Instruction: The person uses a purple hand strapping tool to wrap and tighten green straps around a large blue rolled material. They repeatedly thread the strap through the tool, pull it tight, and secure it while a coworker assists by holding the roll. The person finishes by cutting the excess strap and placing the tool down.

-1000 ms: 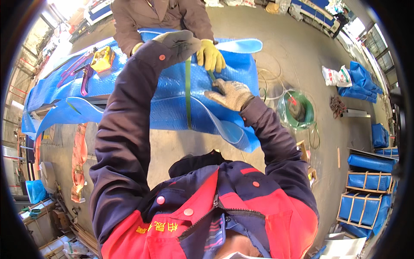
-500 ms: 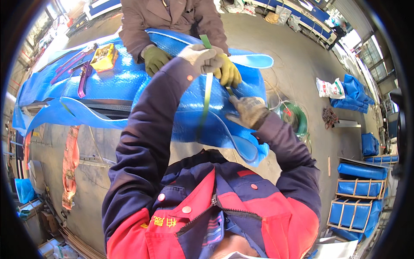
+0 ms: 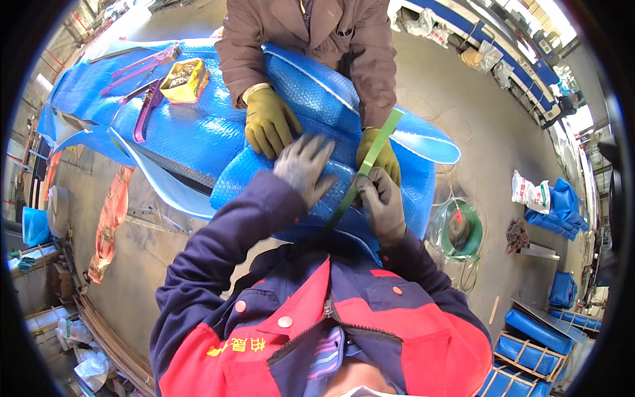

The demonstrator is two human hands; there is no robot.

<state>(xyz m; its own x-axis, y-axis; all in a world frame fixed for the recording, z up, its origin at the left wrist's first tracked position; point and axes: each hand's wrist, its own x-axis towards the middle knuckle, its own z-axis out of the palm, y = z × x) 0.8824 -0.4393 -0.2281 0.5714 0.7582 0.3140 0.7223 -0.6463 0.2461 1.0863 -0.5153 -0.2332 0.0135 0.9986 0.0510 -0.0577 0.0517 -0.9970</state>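
My left hand [image 3: 305,169], in a light grey work glove, lies with fingers spread on the blue bubble-textured wrapping [image 3: 311,83]. My right hand [image 3: 382,202], in a darker grey glove, is closed around a green strap [image 3: 370,155]. The strap's free end sticks up beyond my fist; its lower part runs down over the near side of the wrapped bundle toward my jacket. Across from me, a person in a brown coat rests two olive-green gloved hands on the wrapping: one glove [image 3: 270,124] beside my left hand, the other [image 3: 383,151] behind the strap.
On the bundle's left part lie a yellow box [image 3: 185,81] of small metal pieces and purple-handled tools [image 3: 147,112]. A coil of green strap [image 3: 458,230] sits on the floor at right. Blue wrapped packs [image 3: 529,351] stand lower right; an orange strip [image 3: 112,225] hangs at left.
My left hand has let go of the strap and come down flat onto the wrapping. My right hand has taken hold of the strap. The other person's hands have moved apart.
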